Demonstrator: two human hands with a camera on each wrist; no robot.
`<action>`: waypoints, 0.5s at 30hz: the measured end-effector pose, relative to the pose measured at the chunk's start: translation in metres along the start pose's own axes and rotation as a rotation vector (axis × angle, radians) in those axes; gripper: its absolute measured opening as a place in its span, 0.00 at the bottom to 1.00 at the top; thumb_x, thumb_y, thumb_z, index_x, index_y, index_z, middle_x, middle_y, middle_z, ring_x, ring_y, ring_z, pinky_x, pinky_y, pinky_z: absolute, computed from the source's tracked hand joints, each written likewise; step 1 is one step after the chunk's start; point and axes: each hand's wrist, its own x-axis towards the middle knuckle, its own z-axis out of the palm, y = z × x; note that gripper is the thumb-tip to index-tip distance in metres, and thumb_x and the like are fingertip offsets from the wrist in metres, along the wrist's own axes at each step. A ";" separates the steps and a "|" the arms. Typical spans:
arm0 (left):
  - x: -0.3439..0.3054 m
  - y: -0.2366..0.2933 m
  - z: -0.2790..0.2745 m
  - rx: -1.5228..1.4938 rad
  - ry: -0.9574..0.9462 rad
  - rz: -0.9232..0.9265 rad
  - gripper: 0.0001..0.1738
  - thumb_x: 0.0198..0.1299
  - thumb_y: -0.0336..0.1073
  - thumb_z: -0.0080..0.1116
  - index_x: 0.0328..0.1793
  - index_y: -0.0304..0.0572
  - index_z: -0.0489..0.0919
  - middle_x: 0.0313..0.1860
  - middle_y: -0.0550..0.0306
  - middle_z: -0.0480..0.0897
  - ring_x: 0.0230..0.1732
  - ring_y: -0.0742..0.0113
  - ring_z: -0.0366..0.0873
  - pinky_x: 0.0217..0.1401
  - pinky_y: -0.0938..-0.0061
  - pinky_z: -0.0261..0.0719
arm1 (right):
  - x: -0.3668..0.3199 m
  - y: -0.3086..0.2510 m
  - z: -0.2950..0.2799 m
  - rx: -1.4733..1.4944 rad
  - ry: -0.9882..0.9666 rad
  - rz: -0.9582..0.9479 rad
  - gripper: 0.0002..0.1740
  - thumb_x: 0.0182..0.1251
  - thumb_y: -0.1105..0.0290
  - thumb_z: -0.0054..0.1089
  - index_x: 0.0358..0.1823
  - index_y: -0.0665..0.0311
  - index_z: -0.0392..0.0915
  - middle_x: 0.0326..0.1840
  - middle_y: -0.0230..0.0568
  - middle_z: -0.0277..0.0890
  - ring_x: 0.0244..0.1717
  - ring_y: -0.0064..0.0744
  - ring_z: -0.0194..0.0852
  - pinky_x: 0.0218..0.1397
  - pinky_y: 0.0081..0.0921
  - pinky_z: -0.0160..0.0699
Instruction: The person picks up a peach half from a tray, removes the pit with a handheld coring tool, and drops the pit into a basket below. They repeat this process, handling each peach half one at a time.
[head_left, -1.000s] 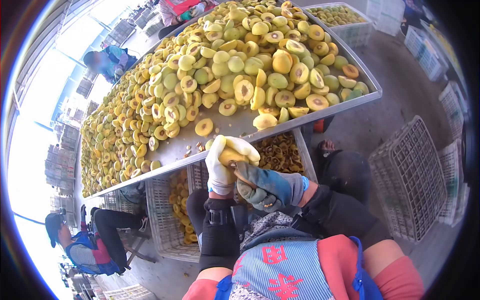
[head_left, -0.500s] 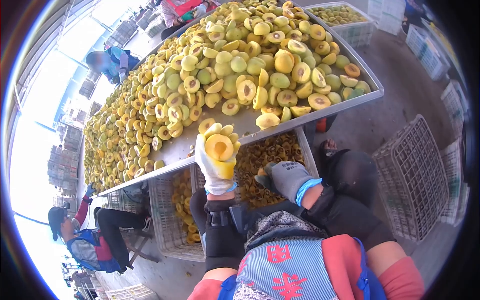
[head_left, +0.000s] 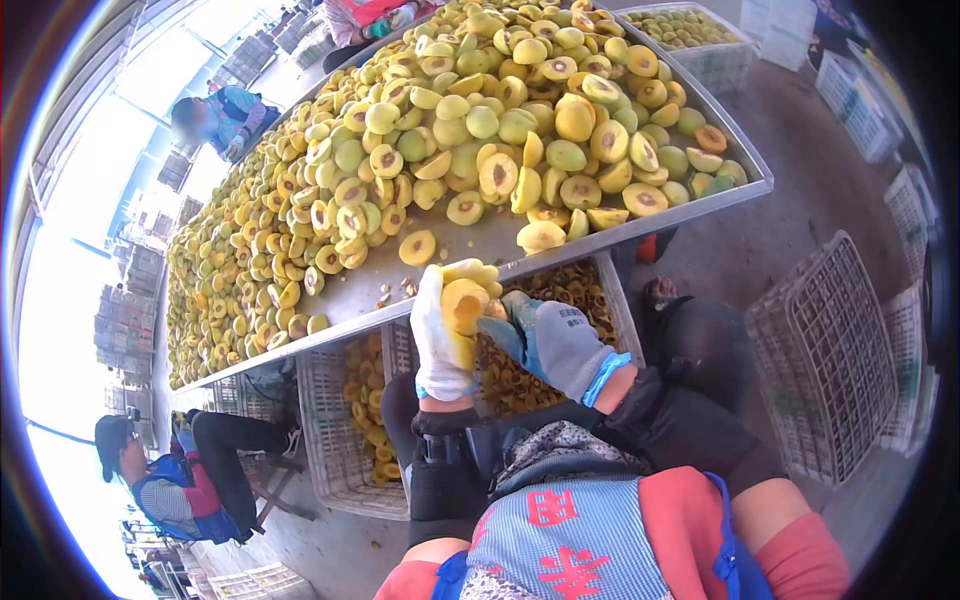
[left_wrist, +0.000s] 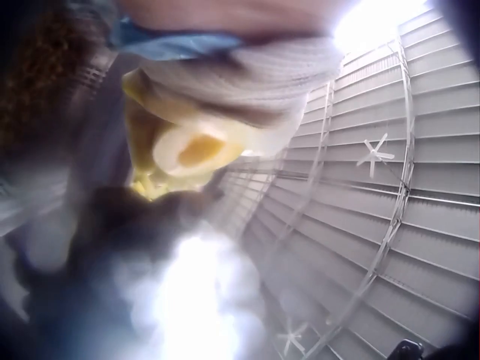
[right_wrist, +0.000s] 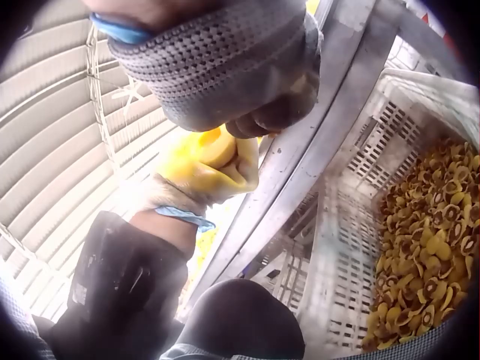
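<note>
In the head view my left hand [head_left: 438, 340], in a white glove stained yellow, grips a peach half [head_left: 463, 304] at the near edge of the metal table. The left wrist view shows the hollow face of this peach half [left_wrist: 196, 151] among the gloved fingers. My right hand [head_left: 572, 342], in a grey-blue glove, reaches in from the right, its fingertips right at the fruit. Its dark fingers [right_wrist: 281, 112] look curled in the right wrist view; I cannot tell whether they hold something. Halved peaches [head_left: 440, 130] are heaped on the table just beyond both hands.
Under the table edge, a crate of brown-centred peach trimmings [right_wrist: 427, 255] stands below my hands, beside another white crate [head_left: 335, 440]. An upright grey crate [head_left: 825, 360] stands at right. One person [head_left: 185, 490] sits at left; others are across the metal table [head_left: 345, 300].
My hands were together over a fruit, then apart, with the peach half's hollow facing up in the left palm and my right hand over the trimmings crate. Now they have come together again.
</note>
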 end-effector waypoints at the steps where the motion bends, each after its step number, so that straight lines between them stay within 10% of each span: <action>1: -0.002 0.001 0.004 0.050 -0.022 0.036 0.28 0.79 0.50 0.38 0.53 0.31 0.81 0.45 0.42 0.87 0.41 0.57 0.86 0.47 0.69 0.84 | 0.002 -0.005 -0.005 0.010 -0.030 0.021 0.25 0.76 0.44 0.53 0.50 0.60 0.79 0.35 0.58 0.83 0.38 0.64 0.81 0.38 0.53 0.78; 15: -0.023 0.007 0.025 0.230 -0.022 0.293 0.25 0.77 0.46 0.41 0.44 0.29 0.80 0.38 0.43 0.87 0.33 0.59 0.84 0.38 0.69 0.85 | -0.010 0.007 0.028 0.589 -0.076 0.086 0.35 0.76 0.36 0.49 0.48 0.66 0.83 0.34 0.50 0.85 0.37 0.53 0.84 0.41 0.43 0.80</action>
